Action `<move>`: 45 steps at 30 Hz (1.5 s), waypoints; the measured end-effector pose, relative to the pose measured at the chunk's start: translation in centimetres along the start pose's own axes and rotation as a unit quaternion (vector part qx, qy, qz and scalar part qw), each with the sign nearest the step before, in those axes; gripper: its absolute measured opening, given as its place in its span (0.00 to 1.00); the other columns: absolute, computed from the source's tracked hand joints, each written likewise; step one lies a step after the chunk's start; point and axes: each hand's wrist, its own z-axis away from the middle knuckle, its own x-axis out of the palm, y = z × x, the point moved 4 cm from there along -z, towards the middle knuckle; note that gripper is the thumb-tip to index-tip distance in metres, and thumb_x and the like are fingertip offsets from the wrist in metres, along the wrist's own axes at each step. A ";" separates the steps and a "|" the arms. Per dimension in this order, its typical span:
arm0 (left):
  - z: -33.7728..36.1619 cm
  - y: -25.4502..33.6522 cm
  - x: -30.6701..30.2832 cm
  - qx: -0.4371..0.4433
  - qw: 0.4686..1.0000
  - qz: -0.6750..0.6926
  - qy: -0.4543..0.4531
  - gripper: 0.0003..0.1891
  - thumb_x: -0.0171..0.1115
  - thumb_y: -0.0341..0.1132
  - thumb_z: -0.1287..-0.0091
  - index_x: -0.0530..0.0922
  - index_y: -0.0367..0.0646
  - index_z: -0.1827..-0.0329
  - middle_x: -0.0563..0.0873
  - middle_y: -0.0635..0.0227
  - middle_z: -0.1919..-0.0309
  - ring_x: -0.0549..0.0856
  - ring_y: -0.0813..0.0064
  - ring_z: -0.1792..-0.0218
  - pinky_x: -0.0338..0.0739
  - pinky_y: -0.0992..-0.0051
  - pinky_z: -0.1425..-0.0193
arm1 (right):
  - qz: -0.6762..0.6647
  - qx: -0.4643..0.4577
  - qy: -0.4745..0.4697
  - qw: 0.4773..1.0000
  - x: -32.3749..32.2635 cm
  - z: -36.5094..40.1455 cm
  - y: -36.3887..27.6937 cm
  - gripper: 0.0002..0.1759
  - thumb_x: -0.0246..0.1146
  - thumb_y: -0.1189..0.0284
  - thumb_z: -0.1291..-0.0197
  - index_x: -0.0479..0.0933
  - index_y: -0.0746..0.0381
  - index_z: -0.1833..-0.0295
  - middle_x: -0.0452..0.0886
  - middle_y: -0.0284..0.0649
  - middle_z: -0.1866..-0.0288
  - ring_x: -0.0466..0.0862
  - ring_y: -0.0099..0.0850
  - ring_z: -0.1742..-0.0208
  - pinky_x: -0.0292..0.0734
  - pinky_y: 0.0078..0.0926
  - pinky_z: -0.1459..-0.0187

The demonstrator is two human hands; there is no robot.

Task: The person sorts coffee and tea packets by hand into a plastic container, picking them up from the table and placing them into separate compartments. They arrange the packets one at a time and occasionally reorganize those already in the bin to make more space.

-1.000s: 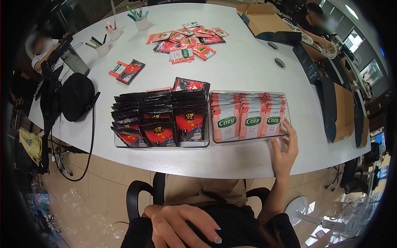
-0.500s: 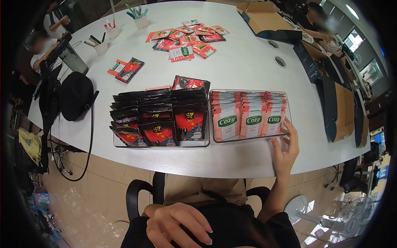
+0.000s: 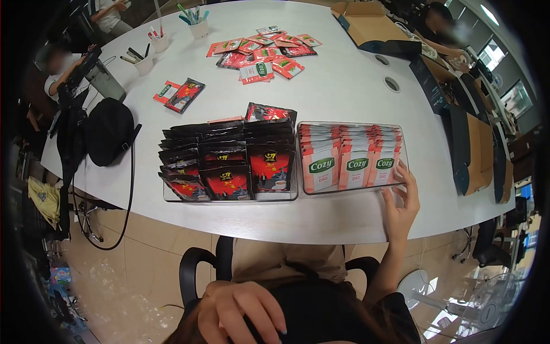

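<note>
My right hand (image 3: 403,202) is at the front right corner of the clear tray (image 3: 344,190) of Cozy sachets, thumb at the front and fingers curled round the side. Pink-and-white sachets (image 3: 353,172) stand in three rows inside. Touching or almost touching its left side is another clear tray (image 3: 252,200), packed with black-and-red G7 sachets (image 3: 228,182). One more G7 sachet (image 3: 269,112) leans at the back of that tray. My left hand (image 3: 243,312) hovers before my torso, back up, fingers loosely bent and slightly apart, with nothing visible in it.
Mixed loose sachets (image 3: 258,57) lie at the table's far middle, two more (image 3: 184,96) at left. Pen cups (image 3: 199,28), a black bag (image 3: 110,132) and a clear container (image 3: 106,83) stand left. Open cardboard boxes (image 3: 478,149) line the right. People are at both far sides.
The view has shifted slightly, so the table's things appear a little further right. My left hand has moved slightly left against my body. My right hand stays at the tray corner.
</note>
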 end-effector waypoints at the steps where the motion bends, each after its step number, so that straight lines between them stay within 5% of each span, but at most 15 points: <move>1: 0.0 0.0 -0.5 0.004 0.998 -0.064 0.003 0.06 0.65 0.36 0.34 0.78 0.51 0.56 0.82 0.71 0.53 0.82 0.67 0.54 0.84 0.61 0.56 | -0.009 0.003 0.001 1.000 0.0 0.0 0.4 0.29 0.71 0.74 0.49 0.75 0.59 0.40 0.76 0.42 0.35 0.80 0.33 0.44 0.77 0.28 0.51; 2: 0.4 -0.7 -1.2 0.086 0.989 -0.103 0.063 0.09 0.63 0.39 0.33 0.81 0.43 0.60 0.86 0.55 0.63 0.84 0.55 0.58 0.80 0.60 0.53 | -0.019 0.005 0.002 1.000 0.0 0.0 0.5 0.28 0.71 0.74 0.50 0.75 0.59 0.40 0.76 0.42 0.35 0.80 0.33 0.43 0.77 0.28 0.51; 4: 1.3 -1.9 -2.5 0.115 0.921 -0.338 0.155 0.07 0.63 0.39 0.33 0.80 0.47 0.59 0.86 0.61 0.61 0.84 0.58 0.57 0.80 0.63 0.53 | -0.011 0.002 -0.002 1.000 0.1 0.2 -0.2 0.27 0.69 0.76 0.49 0.75 0.60 0.40 0.75 0.43 0.34 0.80 0.32 0.42 0.77 0.27 0.51; 5: 0.9 -1.5 -3.5 -0.003 0.848 -0.520 0.104 0.08 0.67 0.36 0.37 0.81 0.47 0.58 0.87 0.64 0.58 0.84 0.60 0.53 0.78 0.61 0.50 | -0.010 -0.002 -0.006 1.000 0.2 0.2 -0.5 0.26 0.68 0.76 0.47 0.74 0.60 0.40 0.75 0.44 0.34 0.79 0.32 0.42 0.77 0.27 0.51; 7: 0.1 -2.8 -5.3 -0.072 0.709 -0.701 0.030 0.11 0.69 0.33 0.42 0.82 0.48 0.56 0.87 0.68 0.54 0.83 0.67 0.50 0.71 0.62 0.41 | -0.015 -0.009 -0.018 1.000 0.3 0.2 -0.6 0.24 0.66 0.76 0.46 0.75 0.61 0.41 0.75 0.45 0.33 0.79 0.31 0.42 0.77 0.26 0.51; 10: 0.4 -5.3 -6.6 -0.105 0.581 -0.807 -0.016 0.14 0.71 0.32 0.46 0.83 0.50 0.55 0.86 0.75 0.53 0.83 0.73 0.51 0.62 0.65 0.36 | -0.032 -0.015 -0.050 0.998 0.0 -0.1 0.0 0.20 0.65 0.75 0.45 0.75 0.62 0.46 0.74 0.47 0.33 0.79 0.32 0.42 0.76 0.26 0.51; 13: 1.2 -5.9 -6.5 -0.073 0.622 -0.779 -0.013 0.16 0.74 0.35 0.50 0.85 0.53 0.56 0.87 0.79 0.53 0.83 0.76 0.53 0.58 0.69 0.36 | -0.049 -0.007 -0.089 0.995 -0.3 -0.6 -0.1 0.18 0.65 0.70 0.44 0.76 0.64 0.49 0.75 0.49 0.34 0.79 0.32 0.43 0.76 0.27 0.50; 16: 1.3 -6.2 -6.7 -0.094 0.580 -0.809 -0.008 0.16 0.74 0.34 0.50 0.85 0.53 0.57 0.86 0.81 0.52 0.82 0.77 0.55 0.60 0.70 0.38 | -0.022 -0.070 -0.144 0.987 -0.6 -1.3 0.6 0.21 0.68 0.70 0.48 0.75 0.64 0.48 0.80 0.48 0.40 0.83 0.35 0.47 0.76 0.28 0.52; 21: 1.5 -5.9 -7.1 -0.115 0.567 -0.816 0.008 0.15 0.73 0.35 0.49 0.84 0.55 0.57 0.86 0.83 0.51 0.81 0.78 0.59 0.61 0.71 0.44 | -0.054 -0.038 -0.098 0.993 -1.0 -6.0 -1.3 0.23 0.60 0.58 0.34 0.72 0.65 0.43 0.87 0.45 0.60 0.86 0.31 0.59 0.76 0.27 0.54; 27: 1.4 -5.9 -7.1 -0.121 0.576 -0.809 -0.003 0.15 0.73 0.35 0.48 0.84 0.55 0.56 0.86 0.83 0.50 0.81 0.82 0.63 0.61 0.73 0.46 | 0.192 -0.142 -0.145 0.960 4.6 -16.5 -5.2 0.14 0.63 0.60 0.36 0.79 0.62 0.60 0.70 0.37 0.88 0.70 0.26 0.84 0.63 0.25 0.76; 31: 1.5 -5.9 -7.1 -0.123 0.579 -0.806 -0.003 0.15 0.73 0.35 0.48 0.84 0.54 0.56 0.86 0.82 0.50 0.81 0.83 0.63 0.61 0.74 0.47 | 0.191 -0.175 -0.311 0.914 13.4 -22.3 -5.7 0.18 0.66 0.57 0.41 0.80 0.63 0.67 0.77 0.40 0.79 0.75 0.31 0.78 0.68 0.29 0.72; 35: 1.4 -5.7 -7.1 -0.120 0.580 -0.806 -0.001 0.15 0.73 0.36 0.47 0.84 0.53 0.56 0.86 0.81 0.50 0.80 0.82 0.63 0.61 0.74 0.47 | 0.126 -0.225 -0.331 0.907 23.4 -25.9 -4.6 0.24 0.71 0.53 0.49 0.80 0.66 0.69 0.82 0.43 0.71 0.83 0.34 0.69 0.79 0.31 0.62; 38: 1.4 -5.7 -7.1 -0.126 0.582 -0.804 -0.006 0.15 0.72 0.36 0.47 0.84 0.53 0.55 0.86 0.81 0.49 0.80 0.82 0.63 0.61 0.74 0.47 | 0.212 -0.002 -0.403 0.890 26.7 -26.7 -5.8 0.25 0.75 0.53 0.54 0.79 0.67 0.71 0.82 0.41 0.70 0.82 0.30 0.67 0.78 0.30 0.68; 41: 1.5 -5.7 -7.2 -0.126 0.584 -0.802 -0.009 0.14 0.72 0.36 0.46 0.84 0.53 0.55 0.86 0.81 0.49 0.80 0.83 0.63 0.61 0.75 0.47 | 0.236 0.023 -0.447 0.863 28.7 -27.5 -4.4 0.28 0.77 0.50 0.59 0.78 0.65 0.72 0.81 0.42 0.69 0.83 0.33 0.63 0.79 0.37 0.69; 45: 1.6 -5.6 -7.3 -0.129 0.586 -0.800 -0.014 0.14 0.72 0.37 0.45 0.84 0.54 0.54 0.86 0.81 0.48 0.80 0.83 0.63 0.60 0.75 0.46 | 0.237 -0.014 -0.387 0.891 28.7 -29.2 -3.4 0.27 0.75 0.54 0.59 0.78 0.66 0.64 0.83 0.45 0.67 0.86 0.38 0.66 0.82 0.39 0.66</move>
